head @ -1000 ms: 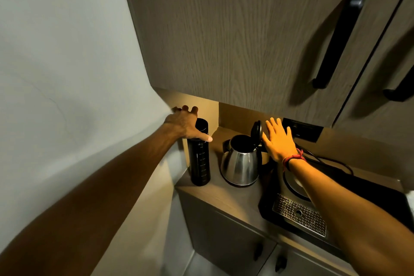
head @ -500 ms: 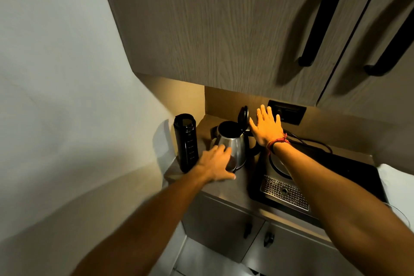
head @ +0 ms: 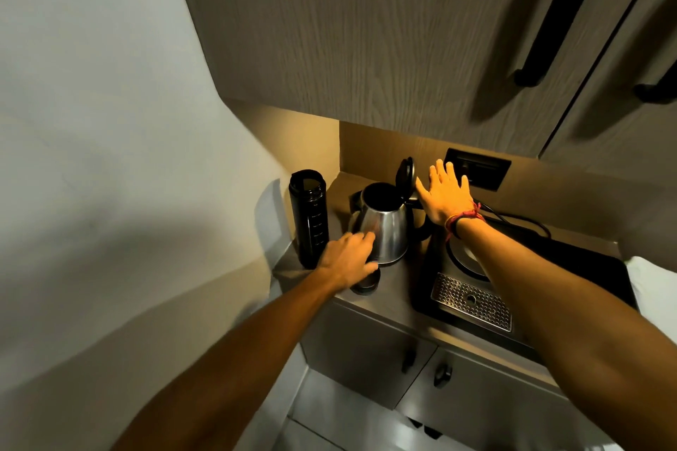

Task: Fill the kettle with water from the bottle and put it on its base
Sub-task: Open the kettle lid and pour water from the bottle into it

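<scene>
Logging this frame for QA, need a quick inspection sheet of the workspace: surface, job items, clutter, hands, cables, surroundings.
Surface: grey-brown counter, dimly lit, no spill seen.
Job's things: steel kettle upright on the counter, lid flipped open; black bottle upright to its left, cap off; kettle base on the black tray, unoccupied.
Clutter: small dark round object under the left hand, probably the bottle cap.
Hands: left hand over that object, grip not clear; right hand open, fingers spread beside the lid.
Cables: black cord behind the tray.
Surroundings: wall socket, upper cabinets, lower cabinet doors, white wall.
</scene>
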`<state>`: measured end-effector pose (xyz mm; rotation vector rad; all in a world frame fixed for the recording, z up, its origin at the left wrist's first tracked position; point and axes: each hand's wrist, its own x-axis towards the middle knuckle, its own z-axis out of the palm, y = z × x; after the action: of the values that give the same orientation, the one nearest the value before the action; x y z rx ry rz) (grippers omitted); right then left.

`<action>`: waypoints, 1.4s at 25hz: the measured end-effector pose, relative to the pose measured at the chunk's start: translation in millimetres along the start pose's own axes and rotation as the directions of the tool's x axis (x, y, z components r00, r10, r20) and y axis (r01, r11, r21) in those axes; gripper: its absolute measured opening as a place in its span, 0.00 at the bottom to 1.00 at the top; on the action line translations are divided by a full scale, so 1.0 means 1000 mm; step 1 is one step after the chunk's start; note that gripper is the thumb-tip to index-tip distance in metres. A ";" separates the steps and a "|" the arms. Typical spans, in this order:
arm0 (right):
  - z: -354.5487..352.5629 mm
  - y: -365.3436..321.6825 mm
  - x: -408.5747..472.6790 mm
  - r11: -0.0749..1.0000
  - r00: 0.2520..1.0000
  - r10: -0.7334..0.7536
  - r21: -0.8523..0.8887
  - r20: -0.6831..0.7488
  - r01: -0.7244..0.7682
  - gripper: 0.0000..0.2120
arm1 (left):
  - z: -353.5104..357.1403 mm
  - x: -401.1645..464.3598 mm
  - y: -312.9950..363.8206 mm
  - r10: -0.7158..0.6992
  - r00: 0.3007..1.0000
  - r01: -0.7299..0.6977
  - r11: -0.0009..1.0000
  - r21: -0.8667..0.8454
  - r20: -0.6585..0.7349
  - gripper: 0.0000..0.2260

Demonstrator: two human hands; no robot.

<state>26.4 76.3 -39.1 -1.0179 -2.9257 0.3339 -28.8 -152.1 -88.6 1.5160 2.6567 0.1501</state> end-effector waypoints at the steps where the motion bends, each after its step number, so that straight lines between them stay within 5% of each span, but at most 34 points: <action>1: 0.001 0.001 0.001 1.000 1.000 -0.006 -0.005 0.008 0.006 0.34 | -0.012 0.000 -0.006 0.046 0.987 -0.042 0.999 0.027 -0.155 0.20; 4: 0.002 0.002 0.003 0.999 0.999 -0.028 -0.018 0.022 0.028 0.34 | -0.050 0.004 -0.035 0.073 0.803 0.013 0.990 0.140 -0.592 0.21; 7: 0.002 0.001 0.003 0.999 0.999 -0.035 -0.027 0.028 0.036 0.33 | -0.069 0.002 -0.072 -0.295 0.644 0.268 0.951 -0.153 -0.706 0.33; 9: 0.002 0.000 0.002 0.999 0.999 -0.032 -0.015 0.029 0.033 0.33 | -0.060 -0.001 -0.088 -0.543 0.658 0.243 0.809 -0.535 -0.522 0.42; 11: 0.000 0.000 0.002 0.999 0.999 -0.031 -0.014 0.029 0.032 0.33 | -0.048 -0.002 -0.090 -0.630 0.751 0.205 0.506 -0.838 -0.197 0.46; 14: 0.000 -0.001 0.002 1.000 0.999 -0.024 -0.018 0.029 0.025 0.33 | -0.027 0.002 -0.087 -0.645 0.763 0.260 0.363 -0.895 -0.041 0.42; 18: -0.001 -0.002 0.001 1.000 1.000 -0.014 -0.025 0.023 0.015 0.33 | -0.021 0.006 -0.081 -0.633 0.751 0.224 0.515 -0.827 -0.191 0.34; 21: -0.002 0.000 0.000 1.000 1.000 -0.004 -0.021 0.024 0.004 0.34 | -0.030 0.010 -0.071 -0.527 0.817 0.257 0.698 -0.669 -0.237 0.33; 27: 0.000 0.001 -0.001 1.000 1.000 -0.020 0.008 -0.007 0.020 0.36 | -0.055 0.019 -0.063 -0.329 0.909 0.230 0.908 -0.351 -0.255 0.32; 35: 0.008 0.007 0.003 0.999 0.998 -0.044 0.029 -0.037 0.045 0.37 | -0.083 0.040 -0.047 -0.233 0.948 0.238 0.971 -0.002 -0.216 0.35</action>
<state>27.3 82.0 -48.1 -0.9434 -2.8975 0.3525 -99.0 -145.0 -13.2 1.2371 2.9929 0.2815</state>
